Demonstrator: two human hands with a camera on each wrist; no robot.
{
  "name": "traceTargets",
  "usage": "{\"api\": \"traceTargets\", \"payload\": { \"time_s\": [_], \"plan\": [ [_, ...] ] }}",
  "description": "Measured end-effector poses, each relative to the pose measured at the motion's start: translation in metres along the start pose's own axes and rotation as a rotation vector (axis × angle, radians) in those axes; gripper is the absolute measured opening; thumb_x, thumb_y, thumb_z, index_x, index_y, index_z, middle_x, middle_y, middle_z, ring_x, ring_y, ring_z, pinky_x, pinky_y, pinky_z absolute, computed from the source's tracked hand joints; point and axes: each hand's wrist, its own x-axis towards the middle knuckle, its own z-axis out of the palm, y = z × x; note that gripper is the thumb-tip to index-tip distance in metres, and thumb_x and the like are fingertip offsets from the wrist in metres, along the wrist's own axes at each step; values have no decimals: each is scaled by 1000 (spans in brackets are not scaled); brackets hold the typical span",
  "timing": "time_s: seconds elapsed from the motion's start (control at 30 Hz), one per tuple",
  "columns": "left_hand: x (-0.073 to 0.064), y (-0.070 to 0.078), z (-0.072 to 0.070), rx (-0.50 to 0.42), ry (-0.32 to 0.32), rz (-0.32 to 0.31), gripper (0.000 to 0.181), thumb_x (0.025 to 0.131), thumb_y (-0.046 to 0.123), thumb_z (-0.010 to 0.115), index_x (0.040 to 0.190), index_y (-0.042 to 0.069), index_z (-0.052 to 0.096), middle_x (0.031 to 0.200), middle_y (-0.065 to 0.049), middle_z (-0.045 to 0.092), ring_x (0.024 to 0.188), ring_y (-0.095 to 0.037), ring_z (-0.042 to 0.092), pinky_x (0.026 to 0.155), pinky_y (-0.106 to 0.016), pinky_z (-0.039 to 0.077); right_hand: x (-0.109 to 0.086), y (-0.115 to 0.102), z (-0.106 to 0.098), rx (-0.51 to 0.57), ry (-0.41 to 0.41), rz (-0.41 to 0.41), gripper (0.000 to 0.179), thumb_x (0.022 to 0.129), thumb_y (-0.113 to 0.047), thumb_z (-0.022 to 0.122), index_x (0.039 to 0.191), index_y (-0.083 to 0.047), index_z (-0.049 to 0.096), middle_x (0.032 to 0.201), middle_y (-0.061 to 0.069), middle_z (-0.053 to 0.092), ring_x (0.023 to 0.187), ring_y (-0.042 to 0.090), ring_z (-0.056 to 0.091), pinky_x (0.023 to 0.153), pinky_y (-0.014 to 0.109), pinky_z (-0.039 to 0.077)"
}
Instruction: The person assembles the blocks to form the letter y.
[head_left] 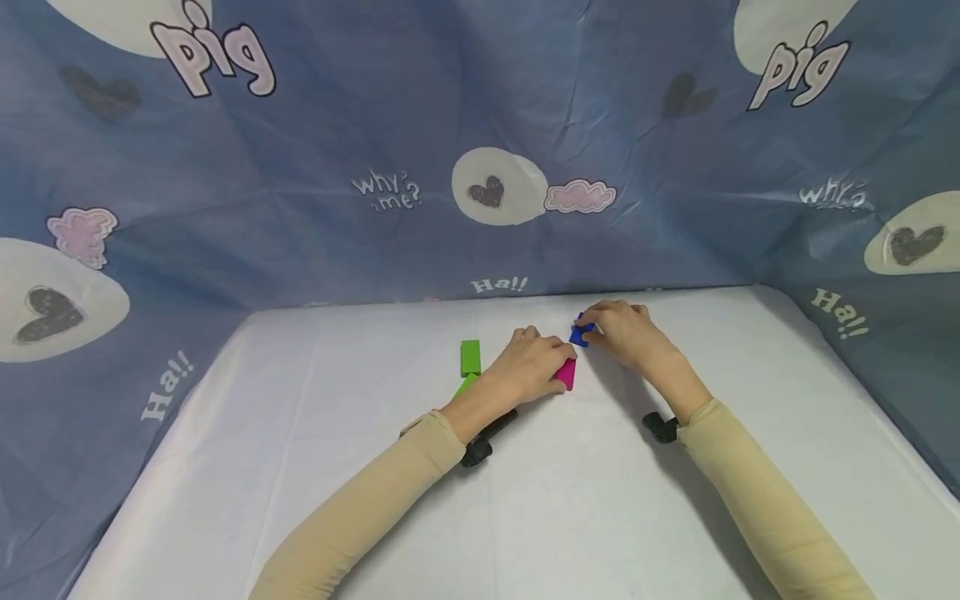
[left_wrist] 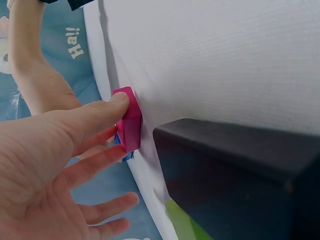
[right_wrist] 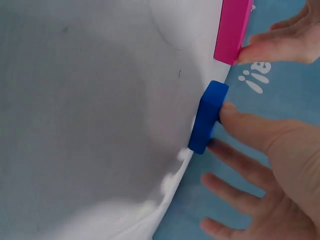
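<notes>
My left hand (head_left: 528, 367) pinches a magenta block (head_left: 566, 376) between thumb and fingers, close to the white tabletop. In the left wrist view, the thumb lies on one end of that magenta block (left_wrist: 132, 125), and the other fingers spread apart. Farther back and to the right, my right hand (head_left: 628, 331) holds a small blue block (head_left: 577, 336) by its thumb and fingertips. The right wrist view shows this blue block (right_wrist: 204, 120) with a gap between it and the magenta block (right_wrist: 232, 32). Whether either block touches the cloth is hard to tell.
One green block (head_left: 470, 357) lies left of my left hand. A second green block (head_left: 466, 384) is partly hidden by that forearm. The white cloth (head_left: 585, 517) covers the table, and a blue printed curtain (head_left: 420, 250) stands behind and at both sides.
</notes>
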Motion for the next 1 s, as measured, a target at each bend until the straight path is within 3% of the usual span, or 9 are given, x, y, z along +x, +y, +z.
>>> {"api": "traceTargets", "payload": {
  "time_s": [0.3,0.63,1.0],
  "plan": [
    [2,0,4,30,21,-3,50,103,45,72,148,25,63,146,0,68,126,-32,62,115,-47,46,1,-2,3,-38,52,-83,28,100,-8,76,128,-4,78,135,17,72,135,40,63,110,73,44],
    [6,7,2,110,27,-24,50,103,46,71,149,28,62,144,4,70,121,-31,64,111,-47,47,2,-2,4,-53,35,-94,29,101,-8,74,130,-3,76,136,17,71,132,38,67,105,74,48],
    [14,14,3,212,77,-39,45,101,42,75,143,27,66,129,5,74,117,-31,66,106,-47,48,1,-2,1,-43,20,-88,29,101,-8,74,130,-4,76,137,17,70,127,43,70,104,78,50]
  ]
}}
